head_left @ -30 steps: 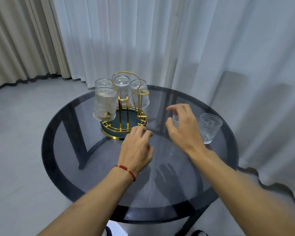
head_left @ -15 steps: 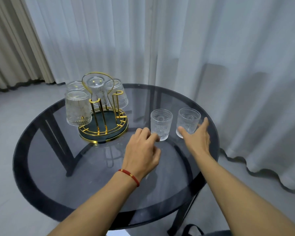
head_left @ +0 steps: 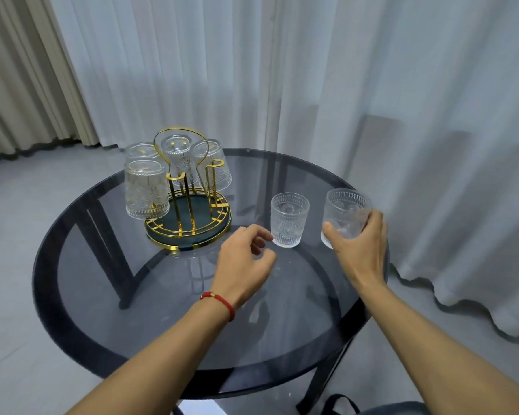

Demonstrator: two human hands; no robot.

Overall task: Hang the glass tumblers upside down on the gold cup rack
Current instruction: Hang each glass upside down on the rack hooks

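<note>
The gold cup rack [head_left: 189,232] stands on the left half of a round smoked-glass table [head_left: 102,310]. Several glass tumblers hang upside down on its pegs; the nearest one [head_left: 146,190] is at the front left. Two gold pegs at the rack's front right are bare. Two patterned tumblers stand upright to the right of the rack. My right hand [head_left: 358,250] grips the right tumbler [head_left: 343,215], thumb on its near side and fingers round its right side. The left tumbler [head_left: 289,220] stands free. My left hand [head_left: 244,265], fingers loosely curled, hovers just left of it and holds nothing.
White sheer curtains [head_left: 312,85] hang close behind and to the right of the table, beige drapes [head_left: 18,85] at the far left. The table's dark frame shows through the glass. A dark strap [head_left: 342,404] lies on the floor at the bottom right.
My right hand has closed round the right tumbler, which it was only reaching half a second ago. My left hand stays near the left tumbler. The view has shifted slightly.
</note>
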